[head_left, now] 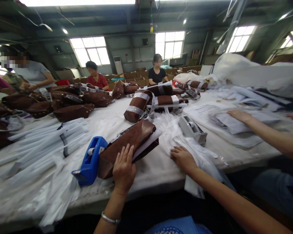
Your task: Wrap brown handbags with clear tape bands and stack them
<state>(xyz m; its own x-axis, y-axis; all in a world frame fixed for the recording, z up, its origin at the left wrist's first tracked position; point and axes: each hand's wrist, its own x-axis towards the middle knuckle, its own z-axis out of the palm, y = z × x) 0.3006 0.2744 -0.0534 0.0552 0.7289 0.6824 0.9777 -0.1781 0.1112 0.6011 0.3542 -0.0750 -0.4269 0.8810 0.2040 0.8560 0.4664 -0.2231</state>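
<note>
My left hand lies with its fingers stretched out on the side of a brown leather bag. White paper stuffing shows at the bag's open end. Right beside the bag stands a blue tape dispenser, to its left. My right hand rests with fingers spread on a heap of clear plastic bags at the table's front edge. A grey tape dispenser sits just beyond that hand.
Long white paper rolls cover the left of the table. Taped brown bags lie farther back, with more brown bags at left. A co-worker's hand touches plastic sheets on the right. Several people work across the table.
</note>
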